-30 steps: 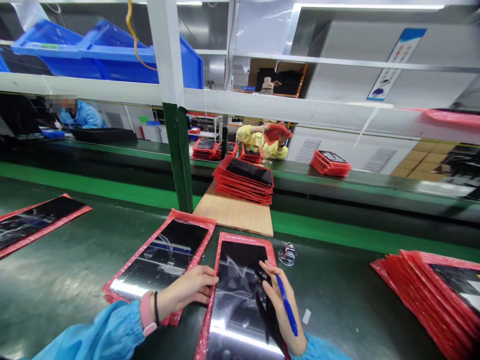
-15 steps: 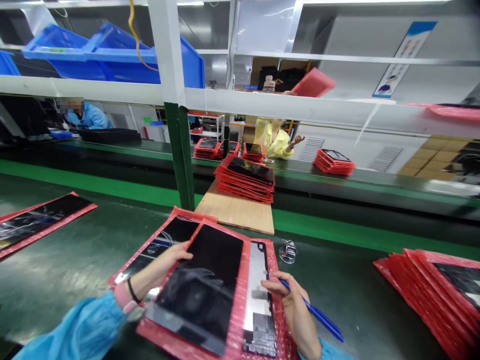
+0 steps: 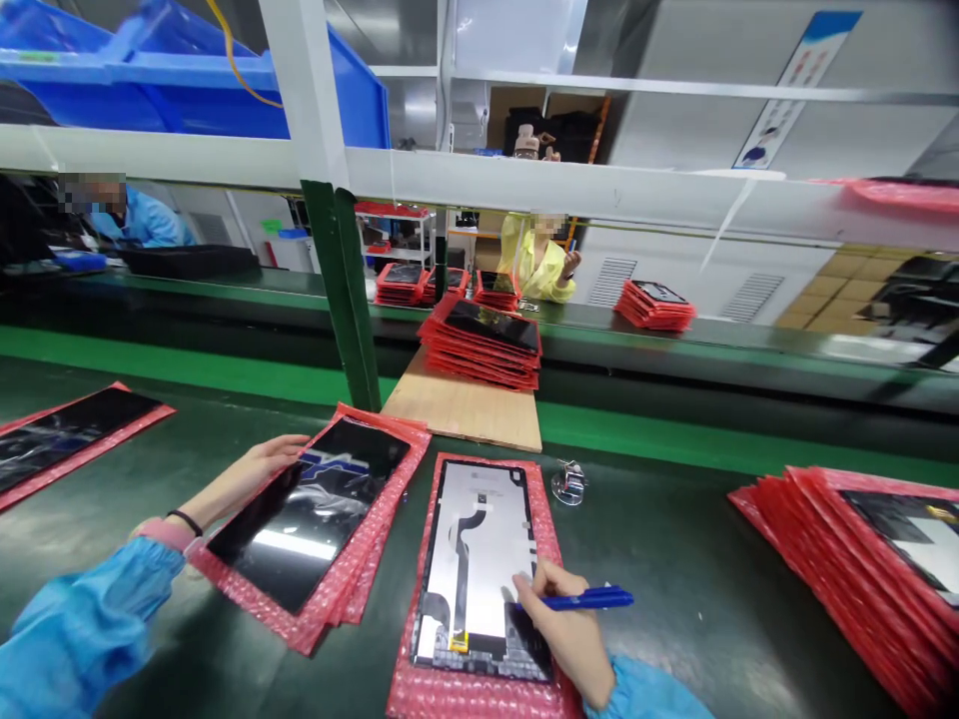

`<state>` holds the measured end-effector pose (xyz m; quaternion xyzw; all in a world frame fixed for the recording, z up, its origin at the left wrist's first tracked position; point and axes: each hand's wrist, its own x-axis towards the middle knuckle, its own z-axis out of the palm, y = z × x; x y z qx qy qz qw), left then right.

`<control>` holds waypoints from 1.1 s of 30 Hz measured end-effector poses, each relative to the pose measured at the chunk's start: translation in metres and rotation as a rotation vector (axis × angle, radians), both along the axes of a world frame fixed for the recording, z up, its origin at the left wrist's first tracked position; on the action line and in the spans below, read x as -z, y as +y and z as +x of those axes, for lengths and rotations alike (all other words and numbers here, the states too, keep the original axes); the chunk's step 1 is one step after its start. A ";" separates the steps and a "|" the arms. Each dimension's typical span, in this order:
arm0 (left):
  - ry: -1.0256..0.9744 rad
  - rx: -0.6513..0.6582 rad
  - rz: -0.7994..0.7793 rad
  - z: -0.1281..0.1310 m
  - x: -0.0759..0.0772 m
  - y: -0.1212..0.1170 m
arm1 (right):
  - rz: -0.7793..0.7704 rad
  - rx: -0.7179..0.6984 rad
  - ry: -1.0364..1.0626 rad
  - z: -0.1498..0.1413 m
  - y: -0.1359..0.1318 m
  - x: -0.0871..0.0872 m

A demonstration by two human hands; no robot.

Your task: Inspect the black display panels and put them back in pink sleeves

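My left hand (image 3: pixel 259 471) grips the upper left edge of a glossy black screen panel (image 3: pixel 300 529), which lies over pink-red bubble wrap (image 3: pixel 296 631) at the left. In my right hand (image 3: pixel 565 624) is a blue pen (image 3: pixel 595 598), held across the fingers. That hand rests at the right side of a second screen panel (image 3: pixel 494 559), showing its silvery back with a dark ribbon cable and a yellow connector. Beneath this panel is another bubble wrap sheet (image 3: pixel 479 697).
A small clear dispenser-like object (image 3: pixel 569 483) stands behind the right panel. Stacks of wrapped panels sit at the right (image 3: pixel 816 559) and on a wooden board (image 3: pixel 465 411). A green post (image 3: pixel 341 300) rises beyond the bench. Across the line, a person in yellow (image 3: pixel 539 265) sits.
My left hand has shifted the black panel left, off the silver-backed one, onto the left wrap. The silver back is now uncovered. My right hand has moved slightly down and left, the pen swinging level.
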<state>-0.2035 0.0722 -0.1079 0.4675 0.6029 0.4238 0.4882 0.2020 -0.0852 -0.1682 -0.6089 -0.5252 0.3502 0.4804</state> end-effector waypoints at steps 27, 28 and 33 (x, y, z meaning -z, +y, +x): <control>-0.312 0.235 -0.481 0.173 0.000 -0.085 | -0.113 -0.036 0.381 0.005 0.008 0.005; -0.296 0.227 -0.481 0.175 0.002 -0.085 | -0.114 -0.041 0.407 0.005 0.008 0.006; -0.192 0.231 -0.445 0.180 0.006 -0.081 | -0.120 -0.076 0.509 0.006 0.009 0.012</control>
